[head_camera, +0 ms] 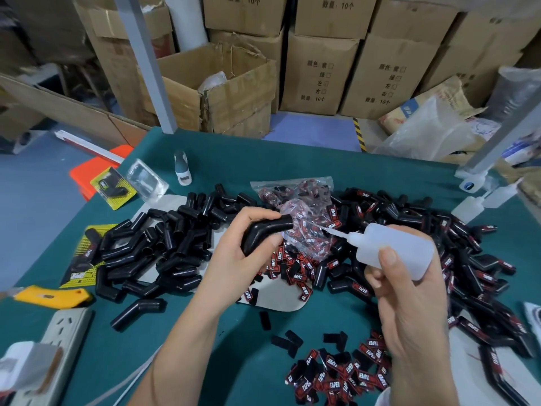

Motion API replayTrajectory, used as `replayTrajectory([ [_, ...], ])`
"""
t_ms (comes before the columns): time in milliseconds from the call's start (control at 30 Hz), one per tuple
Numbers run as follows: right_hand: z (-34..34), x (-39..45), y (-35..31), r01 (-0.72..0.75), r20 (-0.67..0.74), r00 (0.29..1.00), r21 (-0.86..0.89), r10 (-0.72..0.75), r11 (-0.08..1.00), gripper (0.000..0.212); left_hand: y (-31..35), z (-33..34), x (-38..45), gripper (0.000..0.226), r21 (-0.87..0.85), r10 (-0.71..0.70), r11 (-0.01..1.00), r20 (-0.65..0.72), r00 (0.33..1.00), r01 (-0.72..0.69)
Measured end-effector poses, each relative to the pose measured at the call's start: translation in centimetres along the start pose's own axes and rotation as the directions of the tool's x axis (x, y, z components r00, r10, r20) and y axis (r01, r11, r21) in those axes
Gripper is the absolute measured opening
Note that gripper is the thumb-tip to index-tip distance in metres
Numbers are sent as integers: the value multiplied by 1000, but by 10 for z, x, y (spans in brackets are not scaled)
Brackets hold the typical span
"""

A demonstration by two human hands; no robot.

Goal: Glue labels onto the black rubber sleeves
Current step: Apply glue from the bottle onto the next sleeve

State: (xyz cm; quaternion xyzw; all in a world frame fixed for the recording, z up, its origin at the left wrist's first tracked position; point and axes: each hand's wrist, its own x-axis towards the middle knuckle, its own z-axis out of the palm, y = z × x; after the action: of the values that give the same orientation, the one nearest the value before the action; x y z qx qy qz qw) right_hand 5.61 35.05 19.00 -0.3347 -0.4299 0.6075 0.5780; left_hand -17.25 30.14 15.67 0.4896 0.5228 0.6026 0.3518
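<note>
The left hand (248,244) is curled round one bent black rubber sleeve (265,232), lifting it above the green table (187,341) with its open end pointing toward the right. The right hand (409,291) grips a translucent squeeze bottle (395,250), thumb pressed on its side, the thin nozzle aimed leftward and ending just short of the sleeve's mouth; what the bottle holds I cannot tell through the cloudy plastic.

Behind the hands lies a clear plastic bag (295,200), crumpled and full of red-and-black labels. More loose labels (336,376) printed TAPER are scattered on the table near the right forearm and under the bag. A heap of plain sleeves (164,241) sits to the left; to the right, a heap of sleeves already bearing labels (480,268).

At the far left of the table rests a blister pack (112,187) with a sleeve inside on a yellow card, and an empty clear blister shell (146,180) beside it. A yellow utility knife (52,295) lies near a power strip (61,338). Past the table, an open cardboard box (222,92) shows some plastic wrap inside, with sealed cartons (319,74) stacked behind it.
</note>
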Motion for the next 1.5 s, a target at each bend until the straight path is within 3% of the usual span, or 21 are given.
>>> replayTrajectory([
  [533,-2,4,3,-42,3,999,-11,42,999,33,-5,-6,3,20,119,-17,993,16,1000,15],
  [800,-2,7,5,-60,-20,998,26,61,998,33,-9,-4,7,34,-133,-72,987,140,987,91],
  [1367,-7,9,4,-71,-1,997,-19,71,997,25,-20,-4,5,18,122,-14,993,99,995,2],
  [1500,-8,9,5,-65,8,998,-22,65,998,24,-14,-3,5,20,88,12,996,60,998,-17],
])
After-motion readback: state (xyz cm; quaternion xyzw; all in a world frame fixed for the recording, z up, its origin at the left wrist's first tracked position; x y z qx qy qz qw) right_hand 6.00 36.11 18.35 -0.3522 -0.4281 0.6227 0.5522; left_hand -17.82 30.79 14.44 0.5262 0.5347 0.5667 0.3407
